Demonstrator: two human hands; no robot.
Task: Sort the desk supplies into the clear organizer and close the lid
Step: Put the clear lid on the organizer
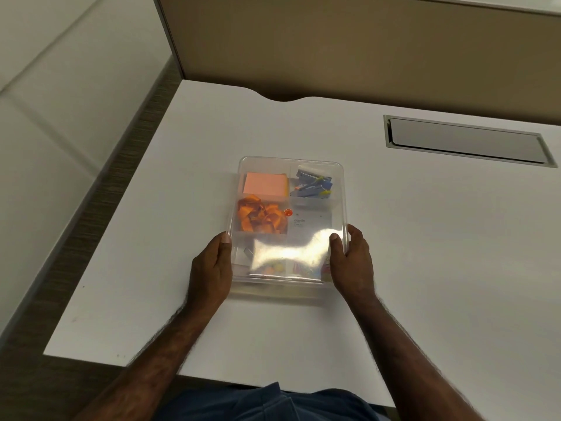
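Observation:
The clear organizer (340,189) sits in the middle of the white desk with its clear lid lying on top. Through the lid I see an orange sticky-note pad (265,183) at the far left, blue-grey staplers or clips (312,185) at the far right, orange bands (261,218) at the middle left and a white card (312,221) at the middle right. Glare hides much of the near compartments. My left hand (212,267) grips the near left side, thumb on the lid. My right hand (352,264) grips the near right side the same way.
The white desk (425,238) has a grey cable hatch (467,141) set in at the far right. A tan partition (334,41) rises behind the desk. The desk's left edge (115,208) drops to a dark floor strip.

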